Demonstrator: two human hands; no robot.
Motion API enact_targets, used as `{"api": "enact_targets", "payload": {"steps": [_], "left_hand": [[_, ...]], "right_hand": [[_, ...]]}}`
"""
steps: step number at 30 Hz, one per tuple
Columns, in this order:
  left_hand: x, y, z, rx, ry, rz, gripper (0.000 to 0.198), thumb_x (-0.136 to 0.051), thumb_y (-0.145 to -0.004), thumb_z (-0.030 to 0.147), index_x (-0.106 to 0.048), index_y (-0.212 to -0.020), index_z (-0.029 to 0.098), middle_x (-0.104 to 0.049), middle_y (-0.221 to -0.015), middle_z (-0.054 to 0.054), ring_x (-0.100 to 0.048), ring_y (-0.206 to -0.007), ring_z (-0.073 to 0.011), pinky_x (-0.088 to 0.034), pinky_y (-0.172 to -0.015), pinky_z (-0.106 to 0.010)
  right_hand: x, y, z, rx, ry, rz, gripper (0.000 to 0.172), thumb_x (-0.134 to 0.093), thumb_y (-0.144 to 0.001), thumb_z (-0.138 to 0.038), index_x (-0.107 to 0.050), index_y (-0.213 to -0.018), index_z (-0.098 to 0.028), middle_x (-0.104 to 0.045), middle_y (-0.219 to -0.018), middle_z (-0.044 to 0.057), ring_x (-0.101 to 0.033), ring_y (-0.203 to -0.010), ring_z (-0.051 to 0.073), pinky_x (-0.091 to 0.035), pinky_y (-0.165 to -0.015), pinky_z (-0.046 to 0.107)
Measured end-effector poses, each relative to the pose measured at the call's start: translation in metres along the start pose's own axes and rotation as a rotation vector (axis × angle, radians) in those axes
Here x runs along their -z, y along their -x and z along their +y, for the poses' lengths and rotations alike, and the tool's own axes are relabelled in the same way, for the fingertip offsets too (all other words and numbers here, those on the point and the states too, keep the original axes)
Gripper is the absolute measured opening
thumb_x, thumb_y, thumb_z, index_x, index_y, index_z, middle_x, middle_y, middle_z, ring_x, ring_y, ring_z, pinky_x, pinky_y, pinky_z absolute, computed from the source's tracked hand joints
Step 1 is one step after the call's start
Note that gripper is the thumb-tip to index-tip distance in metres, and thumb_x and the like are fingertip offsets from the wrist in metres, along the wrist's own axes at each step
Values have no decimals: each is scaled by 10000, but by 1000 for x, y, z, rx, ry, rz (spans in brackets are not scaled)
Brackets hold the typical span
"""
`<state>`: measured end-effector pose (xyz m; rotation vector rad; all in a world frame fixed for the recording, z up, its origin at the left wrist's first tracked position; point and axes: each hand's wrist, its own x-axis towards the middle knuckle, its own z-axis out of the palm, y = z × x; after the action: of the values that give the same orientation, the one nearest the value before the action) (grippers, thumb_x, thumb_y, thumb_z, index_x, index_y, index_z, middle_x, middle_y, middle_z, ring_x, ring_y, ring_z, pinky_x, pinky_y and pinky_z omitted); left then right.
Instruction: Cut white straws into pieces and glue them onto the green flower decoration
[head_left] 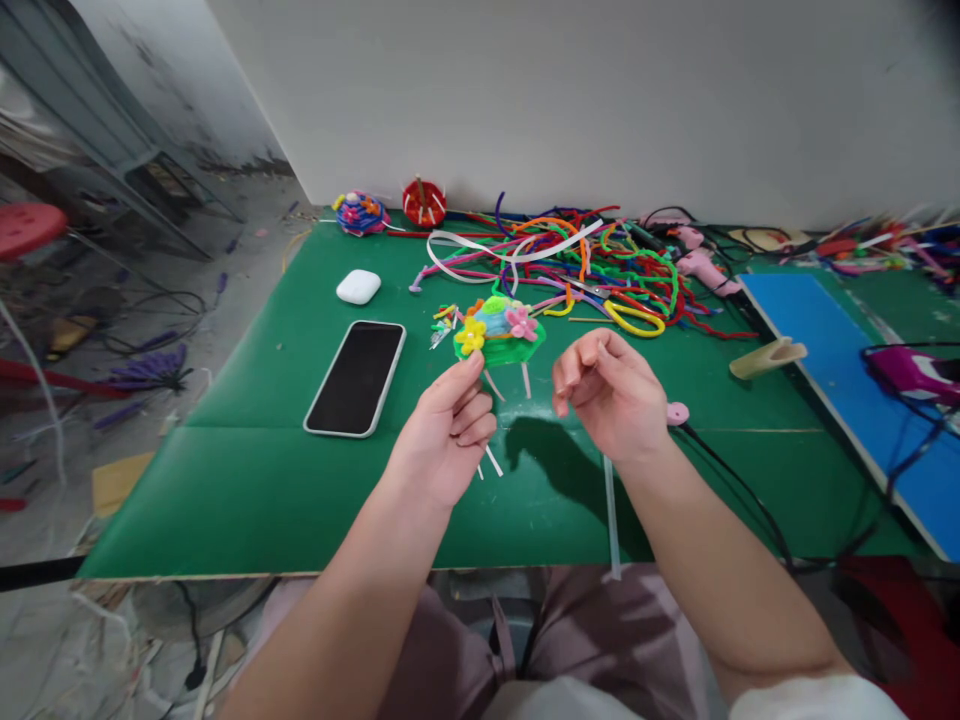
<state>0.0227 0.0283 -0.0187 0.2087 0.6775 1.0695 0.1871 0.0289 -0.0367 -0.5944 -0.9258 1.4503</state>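
My left hand [450, 425] is closed, pinching the edge of a small pipe-cleaner hat [495, 345] between thumb and fingers. The hat has a green brim, a blue crown, and a yellow flower [472, 335] and a pink flower [521, 322] on it. Pale strips hang below its brim. To the right of the hat, apart from it, my right hand [611, 390] has its fingers curled in with thumb against them; anything between them is too small to make out. Under that hand a translucent stick [612, 520] and a pink piece with a black cord [677, 413] show partly.
Behind the hands lies a tangle of coloured pipe cleaners [540, 245] with yellow-handled scissors [634, 319]. A phone [357, 380] and a white case [358, 287] lie left. On the right are a blue board [810, 340], a beige tube [766, 359] and a pink glue gun [705, 268].
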Motion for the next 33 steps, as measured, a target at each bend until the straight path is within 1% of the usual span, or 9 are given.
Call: {"api": "enact_targets", "payload": {"steps": [3,6,9,14,18,23,27,30,33], "left_hand": [[0,0,0,-2,4,-1,336,-638,-765,149,-344,-603,167,-165,-520,94,-170,-362,-7,-140,-312,-141],[1,-1,0,-6,7,-4,328,-624,-777,146,-346,-604,167,-157,-520,93,-169,-360,-7,-141,-311,-142],[1,-1,-1,-9,6,-6,330,-633,-770,148,-348,-604,167,-158,-522,93,-175,-358,-8,-144,-310,-142],[1,0,0,-9,-1,-4,340,-660,-747,151,-352,-604,169,-165,-520,95,-194,-351,-3,-149,-306,-137],[1,-1,0,-12,-3,3,348,-668,-740,152,-349,-603,170,-168,-514,97,-199,-345,-1,-152,-302,-134],[0,0,0,-9,1,5,335,-645,-760,150,-349,-604,169,-170,-513,95,-190,-351,-1,-145,-305,-137],[0,0,0,-10,1,0,329,-638,-766,149,-352,-605,168,-172,-513,94,-187,-353,-2,-146,-307,-138],[0,0,0,-14,-5,-4,351,-667,-741,153,-346,-600,170,-168,-512,96,-194,-348,-1,-151,-304,-136],[0,0,-1,-8,-9,-3,361,-679,-729,154,-344,-597,170,-163,-512,97,-196,-345,-1,-151,-303,-134]], "right_hand": [[0,0,1,0,53,28,151,-567,-821,-263,-587,-688,-193,-534,-560,-40,-537,-536,96,-462,-385,190],[1,0,4,26,170,92,55,-628,-785,-245,-635,-744,-208,-591,-608,-40,-578,-572,82,-467,-414,161],[2,1,5,26,209,120,27,-669,-751,-246,-652,-757,-226,-638,-639,-38,-622,-614,89,-490,-448,160],[2,0,6,21,205,84,57,-703,-718,-237,-653,-744,-224,-669,-668,-29,-633,-609,90,-519,-482,179],[2,0,6,45,187,55,92,-709,-712,-208,-624,-742,-225,-655,-722,-39,-639,-674,90,-535,-506,177],[2,1,5,70,150,49,141,-706,-706,-143,-595,-742,-223,-646,-721,-55,-626,-638,69,-526,-495,152],[2,0,3,70,136,50,193,-695,-707,-124,-552,-774,-234,-630,-729,-64,-621,-665,73,-521,-493,150],[1,0,3,57,141,46,169,-676,-728,-162,-535,-782,-238,-593,-745,-62,-600,-672,75,-510,-486,159],[0,1,2,51,129,29,103,-626,-767,-182,-553,-802,-245,-565,-753,-57,-574,-649,70,-508,-503,178]]}}
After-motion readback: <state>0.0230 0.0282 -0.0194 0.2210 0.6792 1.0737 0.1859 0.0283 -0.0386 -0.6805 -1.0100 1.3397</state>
